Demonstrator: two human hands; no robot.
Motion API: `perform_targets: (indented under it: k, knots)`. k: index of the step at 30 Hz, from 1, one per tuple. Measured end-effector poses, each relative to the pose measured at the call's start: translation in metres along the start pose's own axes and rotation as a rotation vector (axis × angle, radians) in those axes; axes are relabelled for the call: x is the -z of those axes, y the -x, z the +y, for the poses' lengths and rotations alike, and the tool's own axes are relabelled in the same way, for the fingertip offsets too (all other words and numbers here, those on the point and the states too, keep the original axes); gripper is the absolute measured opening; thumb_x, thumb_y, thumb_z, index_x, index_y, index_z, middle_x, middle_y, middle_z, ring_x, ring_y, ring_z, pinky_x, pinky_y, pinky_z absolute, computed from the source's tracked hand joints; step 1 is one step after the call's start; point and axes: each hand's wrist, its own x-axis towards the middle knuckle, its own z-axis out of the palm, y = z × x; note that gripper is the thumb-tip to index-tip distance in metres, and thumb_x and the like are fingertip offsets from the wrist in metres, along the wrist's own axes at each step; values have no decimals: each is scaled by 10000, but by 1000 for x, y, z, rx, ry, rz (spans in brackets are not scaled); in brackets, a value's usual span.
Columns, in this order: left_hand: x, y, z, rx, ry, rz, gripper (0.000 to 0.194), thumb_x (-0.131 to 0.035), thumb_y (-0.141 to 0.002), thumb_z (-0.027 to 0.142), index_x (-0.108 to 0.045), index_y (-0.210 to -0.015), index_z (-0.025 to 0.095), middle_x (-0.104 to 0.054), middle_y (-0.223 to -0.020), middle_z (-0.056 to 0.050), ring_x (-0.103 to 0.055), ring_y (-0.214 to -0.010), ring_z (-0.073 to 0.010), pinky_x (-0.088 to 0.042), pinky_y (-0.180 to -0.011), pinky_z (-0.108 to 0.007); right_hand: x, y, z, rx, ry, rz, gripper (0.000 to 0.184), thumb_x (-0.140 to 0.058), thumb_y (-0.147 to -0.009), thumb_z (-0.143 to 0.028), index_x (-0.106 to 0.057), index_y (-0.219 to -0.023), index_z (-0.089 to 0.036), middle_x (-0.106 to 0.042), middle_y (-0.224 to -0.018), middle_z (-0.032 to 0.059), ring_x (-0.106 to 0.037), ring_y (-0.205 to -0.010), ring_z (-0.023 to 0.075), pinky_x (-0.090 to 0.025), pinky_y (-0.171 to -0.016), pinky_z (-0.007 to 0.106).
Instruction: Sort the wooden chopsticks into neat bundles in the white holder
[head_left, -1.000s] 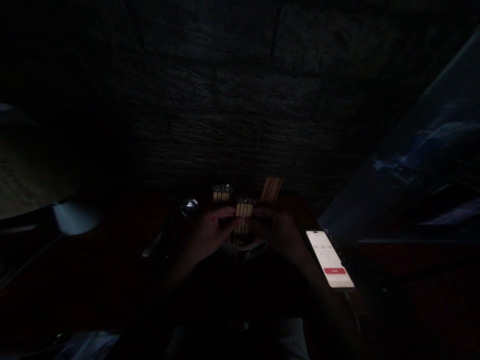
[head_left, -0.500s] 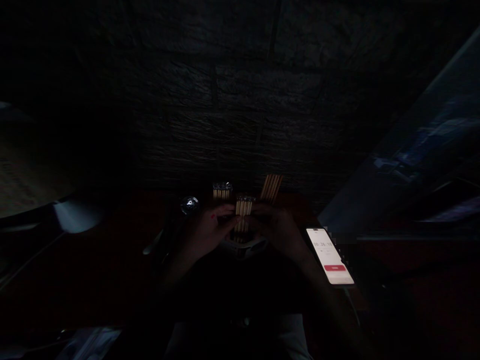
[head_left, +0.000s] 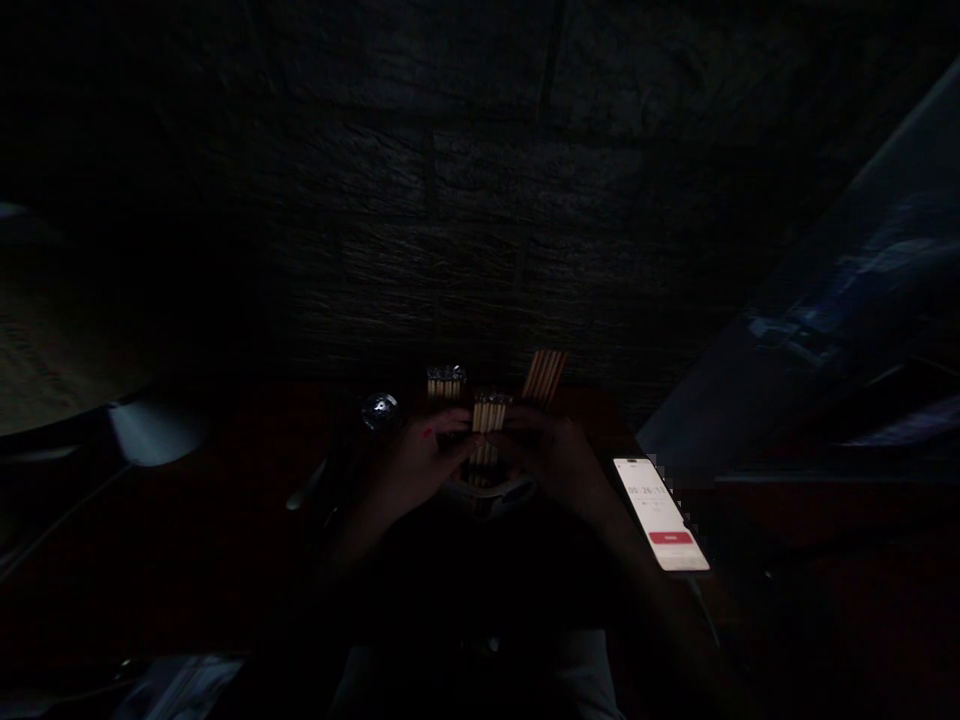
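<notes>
In the dim light, my left hand (head_left: 424, 455) and my right hand (head_left: 555, 460) grip a bundle of pale wooden sticks (head_left: 490, 417) from both sides. The sticks stand upright side by side, with dark shiny tops. My fingers close around the lower part of the bundle, where the thumbs meet. A pale-edged curved thing (head_left: 487, 497) shows under the bundle; its kind is too dark to tell. Behind my left hand stands a similar bundle with shiny tops (head_left: 446, 383). Beyond my right hand, several plain brown sticks (head_left: 545, 376) lean at a slant.
A shiny round object (head_left: 379, 409) lies left of the bundles. On the right is a lit phone (head_left: 661, 515) with a running timer and a cable. A rough stone-like wall (head_left: 480, 200) rises behind the dark reddish table (head_left: 225, 540). A white cone-shaped thing (head_left: 154, 433) is at left.
Both hands stay around the bundle with almost no movement. The view has shifted very slightly.
</notes>
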Motion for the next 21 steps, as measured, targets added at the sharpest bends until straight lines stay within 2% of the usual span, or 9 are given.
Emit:
perform_targets:
  k: [5, 16, 21]
  knots:
    - [-1, 0, 0, 10, -7, -27, 237, -629, -856, 330, -696, -1055, 220, -751, -1084, -50, -706, -1007, -209, -556, -926, -387, 0, 0, -1, 2, 21, 10, 238, -707, -809, -297, -741, -1034, -228, -775, -955, 36, -678, -506, 117, -547, -477, 217]
    - [0, 1, 2, 15, -31, -42, 225, -603, -866, 309, -714, -1030, 203, -755, -1082, -52, -718, -949, -199, -584, -850, -359, -1, -1, 5, 40, 40, -6, 208, -678, -836, -273, -741, -1029, -224, -773, -951, 31, -669, -504, 102, -540, -494, 211]
    - [1, -1, 2, -35, -61, -46, 191, -599, -870, 297, -734, -977, 214, -766, -1043, -34, -715, -969, -196, -566, -896, -362, -1, -1, 2, 20, 9, -6, 186, -689, -826, -249, -743, -1000, -214, -771, -946, 36, -681, -536, 111, -543, -476, 206]
